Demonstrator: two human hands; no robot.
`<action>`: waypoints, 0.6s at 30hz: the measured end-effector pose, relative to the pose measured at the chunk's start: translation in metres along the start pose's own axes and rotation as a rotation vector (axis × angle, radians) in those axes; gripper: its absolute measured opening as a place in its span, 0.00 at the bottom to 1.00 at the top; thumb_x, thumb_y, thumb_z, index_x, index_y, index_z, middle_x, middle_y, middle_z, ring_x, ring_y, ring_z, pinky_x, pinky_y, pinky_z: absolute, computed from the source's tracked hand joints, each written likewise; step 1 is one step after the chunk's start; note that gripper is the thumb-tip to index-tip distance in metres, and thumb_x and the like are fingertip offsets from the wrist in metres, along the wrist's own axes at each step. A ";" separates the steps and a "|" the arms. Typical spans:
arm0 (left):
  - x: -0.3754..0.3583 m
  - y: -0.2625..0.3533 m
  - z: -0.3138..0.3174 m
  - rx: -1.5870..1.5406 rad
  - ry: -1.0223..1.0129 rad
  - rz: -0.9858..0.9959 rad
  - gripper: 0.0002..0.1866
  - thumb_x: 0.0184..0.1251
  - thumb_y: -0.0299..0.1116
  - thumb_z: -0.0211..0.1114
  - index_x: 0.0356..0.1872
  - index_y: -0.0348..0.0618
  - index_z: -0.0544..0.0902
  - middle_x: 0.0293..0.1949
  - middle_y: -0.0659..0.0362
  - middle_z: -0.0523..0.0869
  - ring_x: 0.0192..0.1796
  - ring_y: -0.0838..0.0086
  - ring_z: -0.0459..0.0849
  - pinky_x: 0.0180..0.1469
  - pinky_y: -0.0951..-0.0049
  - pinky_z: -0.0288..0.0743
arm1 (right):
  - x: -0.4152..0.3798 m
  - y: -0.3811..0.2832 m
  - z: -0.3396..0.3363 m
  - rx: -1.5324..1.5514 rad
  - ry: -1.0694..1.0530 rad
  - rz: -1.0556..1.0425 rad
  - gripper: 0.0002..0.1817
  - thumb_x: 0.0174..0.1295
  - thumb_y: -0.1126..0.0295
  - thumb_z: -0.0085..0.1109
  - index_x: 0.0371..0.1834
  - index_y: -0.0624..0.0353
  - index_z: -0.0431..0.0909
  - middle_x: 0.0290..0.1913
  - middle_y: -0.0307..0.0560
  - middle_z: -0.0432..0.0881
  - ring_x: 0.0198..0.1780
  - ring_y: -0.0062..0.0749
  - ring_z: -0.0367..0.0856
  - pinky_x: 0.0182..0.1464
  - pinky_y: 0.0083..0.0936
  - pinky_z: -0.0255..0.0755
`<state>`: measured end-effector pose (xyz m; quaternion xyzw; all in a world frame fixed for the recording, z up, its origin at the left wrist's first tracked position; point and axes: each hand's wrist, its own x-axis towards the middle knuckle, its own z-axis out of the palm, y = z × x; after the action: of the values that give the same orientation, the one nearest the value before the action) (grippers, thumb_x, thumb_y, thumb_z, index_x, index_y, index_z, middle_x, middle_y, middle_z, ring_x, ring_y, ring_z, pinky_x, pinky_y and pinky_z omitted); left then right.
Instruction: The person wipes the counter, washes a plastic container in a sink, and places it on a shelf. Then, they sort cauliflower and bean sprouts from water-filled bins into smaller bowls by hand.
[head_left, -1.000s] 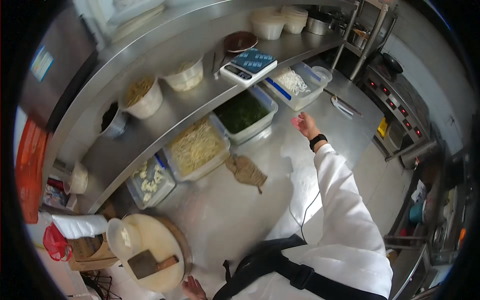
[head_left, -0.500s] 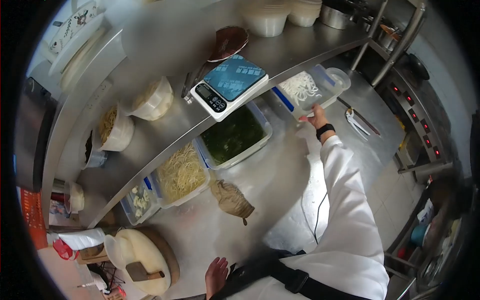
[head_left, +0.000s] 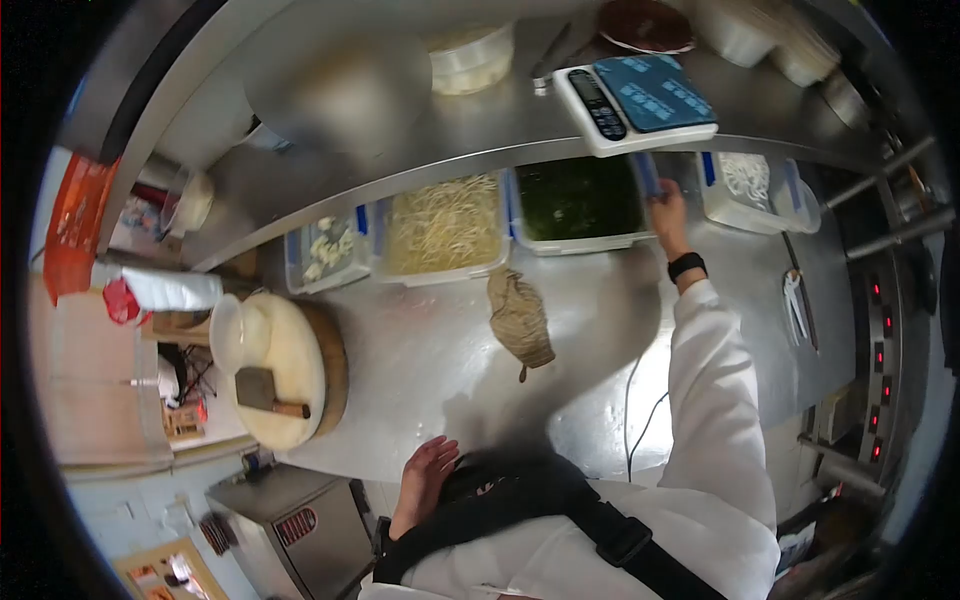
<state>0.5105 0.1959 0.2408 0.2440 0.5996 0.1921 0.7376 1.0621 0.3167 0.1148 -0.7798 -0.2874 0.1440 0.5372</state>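
Note:
My right hand [head_left: 670, 212] is at the right end of a clear plastic tub [head_left: 585, 246] filled with dark green leafy stuff. Its fingers curl at the tub's rim near the blue clip, partly out of sight. My left hand [head_left: 430, 468] hangs by the near table edge, holding nothing, with its fingers stretched out. Left of the greens stands a tub of bean sprouts [head_left: 445, 220], then a smaller tub with pale pieces [head_left: 328, 248]. To the right of my right hand is a tub of white noodles [head_left: 745, 178]. A crumpled brown cloth [head_left: 520, 318] lies on the steel table.
A kitchen scale [head_left: 640, 105] sits on the shelf [head_left: 400, 170] overhanging the tubs. On the left, a cleaver [head_left: 262, 390] rests on a round chopping block [head_left: 290, 345]. Tongs [head_left: 795, 305] lie at the right. A black cable [head_left: 632, 410] crosses the table near my right arm.
My right hand has moved left from the noodle tub to the right end of the greens tub. The view has turned rightward on screen, showing more floor at lower left. My left hand stays low.

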 end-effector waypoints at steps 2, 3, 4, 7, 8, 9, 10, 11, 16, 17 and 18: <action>-0.005 0.001 -0.002 -0.023 0.023 0.003 0.25 0.64 0.42 0.52 0.57 0.36 0.66 0.54 0.51 0.74 0.58 0.66 0.71 0.60 0.68 0.61 | 0.014 0.030 -0.001 0.156 -0.006 -0.090 0.20 0.50 0.82 0.51 0.49 0.65 0.70 0.41 0.46 0.76 0.39 0.26 0.72 0.42 0.22 0.67; -0.007 0.002 -0.004 -0.025 0.022 -0.001 0.25 0.64 0.42 0.52 0.57 0.36 0.67 0.54 0.52 0.75 0.58 0.67 0.72 0.60 0.68 0.61 | 0.009 0.024 -0.003 0.207 0.040 -0.129 0.21 0.49 0.83 0.51 0.50 0.64 0.71 0.40 0.43 0.75 0.37 0.23 0.70 0.40 0.20 0.66; -0.008 0.003 -0.005 -0.040 0.036 0.012 0.25 0.64 0.42 0.52 0.57 0.36 0.67 0.54 0.52 0.75 0.58 0.67 0.72 0.60 0.68 0.61 | 0.014 0.039 -0.004 0.195 0.056 -0.128 0.21 0.50 0.83 0.52 0.50 0.63 0.72 0.38 0.41 0.75 0.36 0.22 0.70 0.38 0.19 0.66; -0.016 0.000 -0.008 -0.089 0.070 0.028 0.23 0.65 0.41 0.52 0.56 0.37 0.68 0.52 0.53 0.77 0.56 0.68 0.73 0.59 0.69 0.62 | 0.023 0.065 -0.009 0.364 0.086 -0.092 0.18 0.53 0.80 0.52 0.49 0.60 0.72 0.36 0.37 0.75 0.32 0.16 0.70 0.32 0.13 0.64; -0.018 0.001 -0.009 -0.084 0.064 0.021 0.22 0.65 0.39 0.52 0.56 0.37 0.68 0.51 0.54 0.77 0.55 0.68 0.74 0.58 0.69 0.63 | 0.022 0.068 -0.013 0.433 0.056 -0.139 0.18 0.53 0.78 0.52 0.50 0.60 0.72 0.36 0.37 0.75 0.31 0.15 0.69 0.31 0.12 0.63; -0.020 0.002 -0.011 -0.078 0.057 0.019 0.21 0.66 0.38 0.52 0.55 0.37 0.69 0.51 0.54 0.78 0.54 0.69 0.75 0.57 0.70 0.64 | 0.019 0.066 -0.020 0.464 0.037 -0.052 0.23 0.48 0.86 0.45 0.51 0.63 0.72 0.46 0.43 0.75 0.42 0.26 0.74 0.45 0.19 0.68; -0.022 0.002 -0.013 -0.102 0.076 0.036 0.21 0.66 0.38 0.52 0.55 0.37 0.69 0.51 0.54 0.78 0.54 0.69 0.75 0.57 0.70 0.64 | 0.004 0.047 -0.027 0.389 0.068 -0.125 0.23 0.49 0.85 0.45 0.52 0.62 0.71 0.44 0.41 0.75 0.38 0.23 0.73 0.40 0.17 0.68; -0.024 -0.001 -0.017 -0.137 0.064 0.035 0.19 0.66 0.36 0.52 0.55 0.37 0.70 0.50 0.55 0.79 0.53 0.69 0.76 0.56 0.71 0.65 | 0.012 0.061 -0.032 0.330 0.058 -0.051 0.24 0.49 0.84 0.44 0.53 0.62 0.71 0.43 0.41 0.75 0.36 0.21 0.72 0.38 0.17 0.68; -0.025 -0.022 -0.050 -0.239 0.092 0.113 0.17 0.66 0.33 0.52 0.54 0.37 0.70 0.47 0.56 0.80 0.51 0.71 0.77 0.52 0.73 0.69 | 0.042 0.113 -0.061 0.298 0.064 0.027 0.22 0.57 0.79 0.49 0.57 0.59 0.68 0.45 0.45 0.76 0.41 0.25 0.74 0.42 0.20 0.69; -0.026 -0.026 -0.056 -0.273 0.061 0.128 0.17 0.66 0.33 0.52 0.53 0.37 0.70 0.47 0.56 0.80 0.51 0.72 0.77 0.52 0.74 0.70 | 0.033 0.097 -0.069 0.325 0.055 0.055 0.22 0.57 0.78 0.50 0.57 0.60 0.67 0.44 0.44 0.76 0.41 0.26 0.74 0.43 0.19 0.68; -0.024 -0.031 -0.060 -0.304 0.024 0.145 0.16 0.66 0.32 0.52 0.53 0.38 0.71 0.46 0.56 0.80 0.50 0.72 0.78 0.51 0.75 0.70 | 0.037 0.110 -0.073 0.430 0.052 -0.018 0.23 0.56 0.79 0.48 0.57 0.60 0.67 0.42 0.43 0.76 0.39 0.26 0.73 0.42 0.18 0.67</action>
<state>0.4465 0.1650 0.2318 0.1701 0.5533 0.3363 0.7428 1.1631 0.2557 0.0446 -0.6480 -0.2431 0.1773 0.6997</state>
